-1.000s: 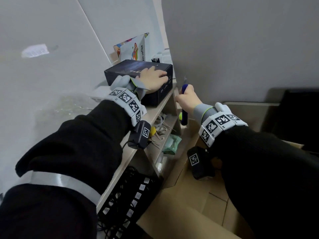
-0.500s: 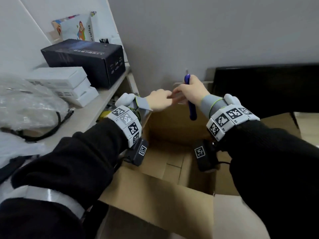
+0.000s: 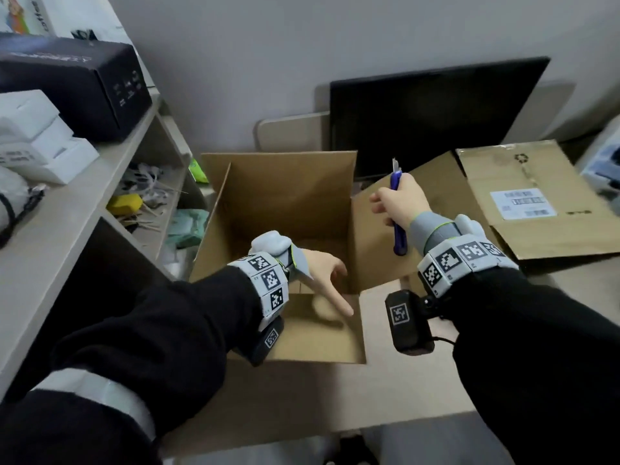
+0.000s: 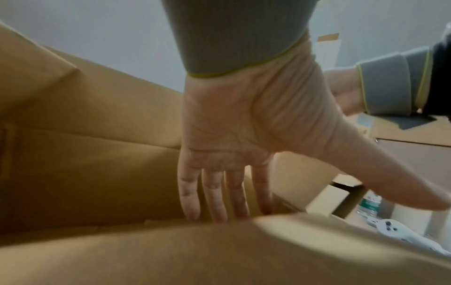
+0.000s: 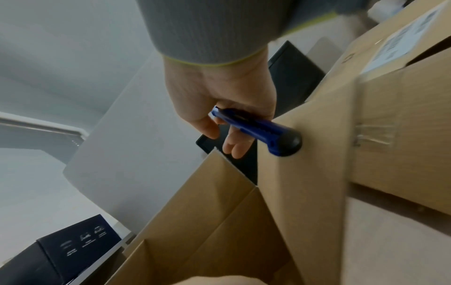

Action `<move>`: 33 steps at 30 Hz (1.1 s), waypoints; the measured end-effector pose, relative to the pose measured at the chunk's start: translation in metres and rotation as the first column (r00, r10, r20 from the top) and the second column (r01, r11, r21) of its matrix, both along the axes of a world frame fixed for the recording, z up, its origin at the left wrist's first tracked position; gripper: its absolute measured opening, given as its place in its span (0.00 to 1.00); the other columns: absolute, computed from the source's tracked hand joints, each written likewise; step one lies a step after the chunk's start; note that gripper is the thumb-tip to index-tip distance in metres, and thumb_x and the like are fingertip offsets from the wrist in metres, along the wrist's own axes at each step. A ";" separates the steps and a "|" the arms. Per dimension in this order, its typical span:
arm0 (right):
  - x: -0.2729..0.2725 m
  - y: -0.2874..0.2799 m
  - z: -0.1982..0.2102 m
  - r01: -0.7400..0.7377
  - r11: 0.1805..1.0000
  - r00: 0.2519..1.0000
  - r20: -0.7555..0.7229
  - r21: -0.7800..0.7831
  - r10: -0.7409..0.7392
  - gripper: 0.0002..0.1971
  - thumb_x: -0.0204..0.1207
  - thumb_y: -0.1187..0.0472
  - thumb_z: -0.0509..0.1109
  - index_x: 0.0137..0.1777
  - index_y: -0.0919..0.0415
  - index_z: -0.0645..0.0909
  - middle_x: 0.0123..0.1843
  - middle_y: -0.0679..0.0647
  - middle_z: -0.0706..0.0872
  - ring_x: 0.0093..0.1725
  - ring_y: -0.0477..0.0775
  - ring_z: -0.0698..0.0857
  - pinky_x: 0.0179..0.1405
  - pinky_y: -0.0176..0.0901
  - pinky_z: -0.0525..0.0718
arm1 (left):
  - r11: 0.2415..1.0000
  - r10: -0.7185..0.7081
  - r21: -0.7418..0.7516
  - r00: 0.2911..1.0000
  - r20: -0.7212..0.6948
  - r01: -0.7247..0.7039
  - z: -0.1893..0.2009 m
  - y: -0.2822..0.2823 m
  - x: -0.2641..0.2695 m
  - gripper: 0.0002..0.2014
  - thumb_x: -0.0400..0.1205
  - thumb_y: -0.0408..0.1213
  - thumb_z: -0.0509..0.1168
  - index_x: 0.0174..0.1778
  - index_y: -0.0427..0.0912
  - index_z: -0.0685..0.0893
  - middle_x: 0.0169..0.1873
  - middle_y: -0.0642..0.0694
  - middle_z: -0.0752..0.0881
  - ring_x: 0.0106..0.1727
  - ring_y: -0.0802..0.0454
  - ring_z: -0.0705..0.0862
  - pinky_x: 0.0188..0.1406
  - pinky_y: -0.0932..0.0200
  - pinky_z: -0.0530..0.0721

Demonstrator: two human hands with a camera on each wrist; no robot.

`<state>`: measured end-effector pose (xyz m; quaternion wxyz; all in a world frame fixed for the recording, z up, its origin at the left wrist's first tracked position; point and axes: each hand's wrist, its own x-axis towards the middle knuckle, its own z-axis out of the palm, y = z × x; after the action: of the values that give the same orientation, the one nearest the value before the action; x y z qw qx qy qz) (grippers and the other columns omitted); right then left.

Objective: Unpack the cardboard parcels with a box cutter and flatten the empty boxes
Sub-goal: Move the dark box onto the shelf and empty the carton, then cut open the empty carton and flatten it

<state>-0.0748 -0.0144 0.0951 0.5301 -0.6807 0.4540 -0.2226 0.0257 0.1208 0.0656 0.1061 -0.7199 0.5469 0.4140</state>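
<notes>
While the left hand [image 3: 323,270] reaches flat and open-fingered into the open cardboard box [image 3: 292,196], which stands on the floor beside the shelf [image 3: 84,209], the right hand [image 3: 401,204] stays wrapped round the blue box cutter [image 3: 397,209] above the box's right flap. Its blade tip looks extended and points upward. The likely danger is a nick: if both hands grab the flaps to flatten the box, the exposed blade could catch fingers or cardboard.
</notes>
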 end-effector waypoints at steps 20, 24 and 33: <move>-0.091 -0.018 -0.023 0.219 0.944 0.949 0.172 0.247 -0.265 0.07 0.79 0.71 0.51 0.49 0.62 0.69 0.41 0.53 0.82 0.29 0.48 0.80 0.25 0.38 0.75 | 0.835 0.184 -0.542 0.977 0.106 -0.098 0.026 0.015 -0.016 0.20 0.69 0.51 0.79 0.49 0.45 0.82 0.44 0.50 0.86 0.49 0.50 0.85 0.43 0.57 0.79; -0.088 -0.008 -0.031 0.110 0.930 0.981 0.115 0.352 -0.159 0.07 0.81 0.70 0.49 0.47 0.65 0.68 0.41 0.56 0.81 0.32 0.54 0.78 0.30 0.42 0.75 | 0.553 0.323 -0.724 0.907 -0.270 -0.412 0.087 0.019 -0.015 0.17 0.72 0.40 0.78 0.53 0.43 0.83 0.47 0.53 0.87 0.47 0.65 0.85 0.47 0.70 0.83; -0.073 -0.008 -0.026 -0.003 0.931 0.991 0.124 0.366 -0.045 0.07 0.71 0.67 0.56 0.47 0.64 0.71 0.45 0.61 0.84 0.36 0.58 0.81 0.28 0.44 0.81 | 0.030 0.120 -0.341 0.342 -0.932 -0.940 0.093 0.038 -0.006 0.28 0.60 0.45 0.83 0.52 0.41 0.81 0.40 0.50 0.91 0.43 0.55 0.89 0.44 0.58 0.87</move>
<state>-0.1476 -0.0220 0.0695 0.6734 -0.5495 0.4590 -0.1840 0.0200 0.1591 0.1582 -0.7125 -0.5793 0.2882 0.2715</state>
